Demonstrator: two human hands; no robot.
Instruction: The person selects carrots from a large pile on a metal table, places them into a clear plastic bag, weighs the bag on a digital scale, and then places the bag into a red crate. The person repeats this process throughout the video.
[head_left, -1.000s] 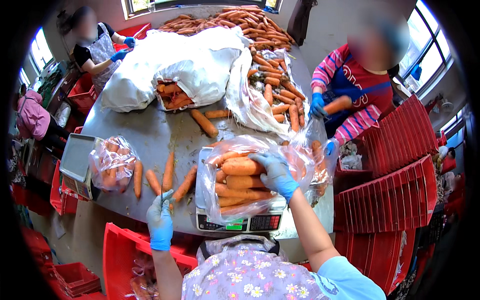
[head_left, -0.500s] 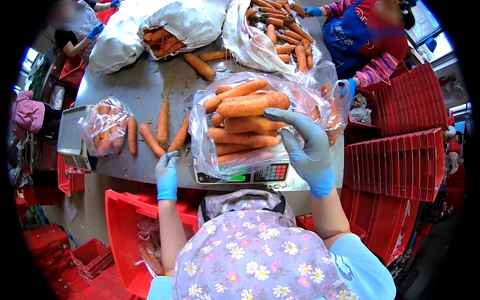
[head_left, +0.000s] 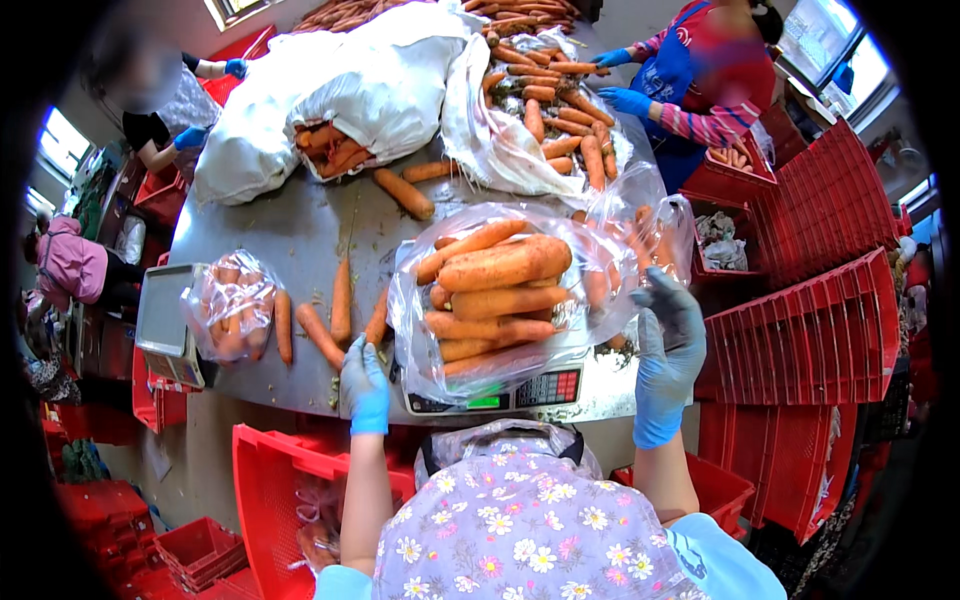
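Observation:
On a scale (head_left: 548, 391) at the table's front, a clear plastic bag (head_left: 420, 378) holds several stacked carrots (head_left: 505, 262). My right hand (head_left: 668, 352), in a blue glove, is raised to the right of this bag, its fingers curved and thumb apart, with nothing in it. Close to the right hand stands another clear bag of carrots (head_left: 652, 235). My gloved left hand (head_left: 364, 392) is at the table's front edge, left of the scale. Its fingers reach out to the lower ends of loose carrots (head_left: 322, 337); whether they touch one is unclear.
A tied bag of carrots (head_left: 232, 310) rests on a second scale (head_left: 168, 325) at left. Large white sacks (head_left: 375, 70) of carrots fill the back. Red crates (head_left: 800, 330) stack at right; another (head_left: 262, 490) stands below the table. A co-worker's gloved hands (head_left: 625, 100) are at the far right.
My right hand has moved right, away from the carrots in the bag on the scale. My left hand stays beside the loose carrots. The whole view has shifted, showing more of the table's far end.

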